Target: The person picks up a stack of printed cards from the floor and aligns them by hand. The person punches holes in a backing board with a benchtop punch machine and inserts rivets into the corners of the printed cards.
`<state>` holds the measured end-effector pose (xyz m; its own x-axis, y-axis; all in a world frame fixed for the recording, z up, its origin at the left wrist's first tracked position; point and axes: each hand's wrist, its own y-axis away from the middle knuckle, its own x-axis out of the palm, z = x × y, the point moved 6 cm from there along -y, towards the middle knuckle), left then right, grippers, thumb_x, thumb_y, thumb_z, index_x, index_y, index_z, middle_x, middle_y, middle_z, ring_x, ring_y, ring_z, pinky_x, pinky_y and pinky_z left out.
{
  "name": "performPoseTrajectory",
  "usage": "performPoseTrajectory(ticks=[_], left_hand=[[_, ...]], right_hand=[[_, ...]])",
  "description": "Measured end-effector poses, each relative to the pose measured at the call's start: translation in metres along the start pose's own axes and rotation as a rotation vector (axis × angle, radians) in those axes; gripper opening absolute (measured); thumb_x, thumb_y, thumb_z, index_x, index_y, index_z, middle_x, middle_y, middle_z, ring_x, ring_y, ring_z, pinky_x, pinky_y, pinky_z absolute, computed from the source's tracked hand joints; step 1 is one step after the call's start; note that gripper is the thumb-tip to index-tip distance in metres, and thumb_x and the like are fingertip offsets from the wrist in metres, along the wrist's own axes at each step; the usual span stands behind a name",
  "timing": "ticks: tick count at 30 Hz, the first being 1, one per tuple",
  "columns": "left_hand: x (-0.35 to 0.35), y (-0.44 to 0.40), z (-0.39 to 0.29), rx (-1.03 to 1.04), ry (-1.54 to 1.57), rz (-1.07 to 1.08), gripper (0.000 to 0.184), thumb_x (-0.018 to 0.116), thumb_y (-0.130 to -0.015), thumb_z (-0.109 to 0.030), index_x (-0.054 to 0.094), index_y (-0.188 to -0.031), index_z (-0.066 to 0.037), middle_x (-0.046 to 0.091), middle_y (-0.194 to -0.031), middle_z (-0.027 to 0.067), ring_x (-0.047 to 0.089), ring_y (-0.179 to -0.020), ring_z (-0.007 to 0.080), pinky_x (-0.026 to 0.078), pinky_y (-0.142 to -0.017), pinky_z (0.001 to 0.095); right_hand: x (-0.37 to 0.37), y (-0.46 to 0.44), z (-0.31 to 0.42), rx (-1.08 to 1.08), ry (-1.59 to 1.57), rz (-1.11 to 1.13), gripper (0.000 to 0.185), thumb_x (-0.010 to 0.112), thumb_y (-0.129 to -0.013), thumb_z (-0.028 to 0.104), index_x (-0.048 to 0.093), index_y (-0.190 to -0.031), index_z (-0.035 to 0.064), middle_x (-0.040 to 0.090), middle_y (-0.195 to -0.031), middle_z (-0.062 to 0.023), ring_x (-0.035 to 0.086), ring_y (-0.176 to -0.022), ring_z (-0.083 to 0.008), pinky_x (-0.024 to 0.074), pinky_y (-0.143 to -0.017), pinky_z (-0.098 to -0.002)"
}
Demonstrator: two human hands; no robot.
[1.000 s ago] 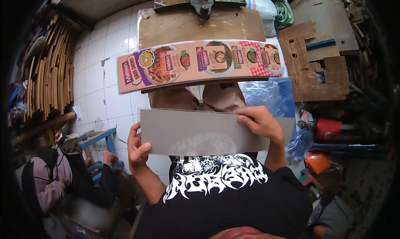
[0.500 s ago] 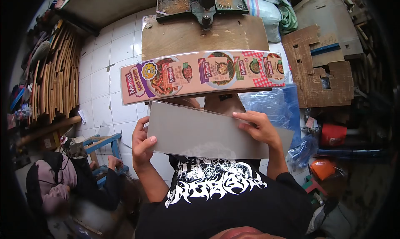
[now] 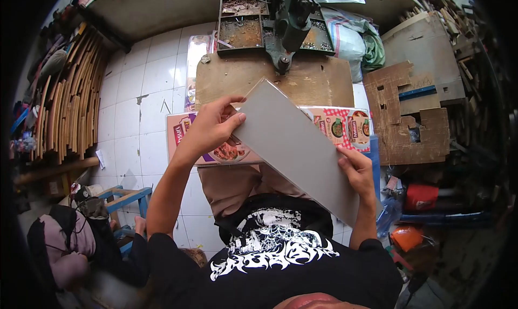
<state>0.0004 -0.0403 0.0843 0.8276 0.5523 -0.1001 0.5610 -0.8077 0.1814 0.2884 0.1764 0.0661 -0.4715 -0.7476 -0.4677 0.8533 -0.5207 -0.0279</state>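
A long grey panel (image 3: 297, 147) is tilted, its upper left end raised over the wooden board and its lower right end near my body. My left hand (image 3: 218, 123) grips its upper left edge, thumb on the grey face. At the panel's right edge my right hand (image 3: 356, 166) holds on with thumb and fingers. Under the panel, a printed food-picture strip (image 3: 353, 126) lies across the front of the wooden board (image 3: 226, 85), its middle hidden by the panel. Behind stands a dark green metal machine (image 3: 288, 34).
Trays of small metal parts (image 3: 241, 33) flank the machine. Brown sheets (image 3: 70, 98) stand stacked at left; cut brown boards (image 3: 415, 120) lie at right. Another person (image 3: 70, 244) sits at lower left beside a blue-framed stool (image 3: 127, 198). A white sack (image 3: 345, 36) is behind right.
The grey panel has swung from nearly level to a steep slant, left end up and forward. My left hand has risen with it. The view has shifted, showing more of the machine.
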Motion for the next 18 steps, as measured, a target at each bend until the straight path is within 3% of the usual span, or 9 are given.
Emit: performPoseTrajectory(ticks=[2, 7, 12, 18], left_hand=[[0.005, -0.026, -0.003, -0.142, -0.121, 0.078, 0.038, 0.057, -0.093, -0.007, 0.05, -0.13, 0.001, 0.064, -0.091, 0.0107, 0.065, -0.068, 0.013, 0.054, -0.053, 0.0248], [0.015, -0.082, 0.017, -0.166, -0.095, 0.052, 0.038, 0.056, -0.094, -0.009, 0.05, -0.13, 0.0, 0.061, -0.088, 0.0099, 0.063, -0.064, 0.0122, 0.054, -0.054, 0.025], [0.023, -0.115, 0.036, -0.092, 0.166, -0.007, 0.04, 0.056, -0.094, -0.015, 0.05, -0.127, 0.006, 0.064, -0.093, 0.0112, 0.065, -0.068, 0.0145, 0.056, -0.056, 0.0255], [0.024, -0.123, 0.053, -0.074, 0.359, -0.039, 0.034, 0.055, -0.094, -0.012, 0.054, -0.121, 0.009, 0.065, -0.091, 0.0126, 0.065, -0.069, 0.0147, 0.057, -0.058, 0.0257]], right_hand=[[-0.009, -0.013, -0.004, 0.063, 0.015, -0.072, 0.031, 0.066, -0.086, 0.002, 0.067, -0.116, 0.002, 0.066, -0.083, -0.0081, 0.059, -0.074, -0.012, 0.0465, -0.068, -0.0242], [-0.024, -0.047, -0.014, 0.043, 0.122, -0.11, 0.03, 0.066, -0.086, 0.002, 0.067, -0.116, 0.0018, 0.068, -0.087, -0.0098, 0.061, -0.078, -0.0135, 0.0476, -0.072, -0.0255], [-0.036, -0.068, -0.031, 0.07, 0.122, -0.166, 0.03, 0.066, -0.085, 0.001, 0.068, -0.115, 0.002, 0.067, -0.085, -0.0095, 0.061, -0.076, -0.0149, 0.0469, -0.072, -0.026], [-0.035, -0.079, -0.04, 0.052, 0.145, -0.161, 0.029, 0.066, -0.085, 0.001, 0.068, -0.114, 0.0012, 0.066, -0.082, -0.0089, 0.057, -0.072, -0.014, 0.0446, -0.068, -0.0258]])
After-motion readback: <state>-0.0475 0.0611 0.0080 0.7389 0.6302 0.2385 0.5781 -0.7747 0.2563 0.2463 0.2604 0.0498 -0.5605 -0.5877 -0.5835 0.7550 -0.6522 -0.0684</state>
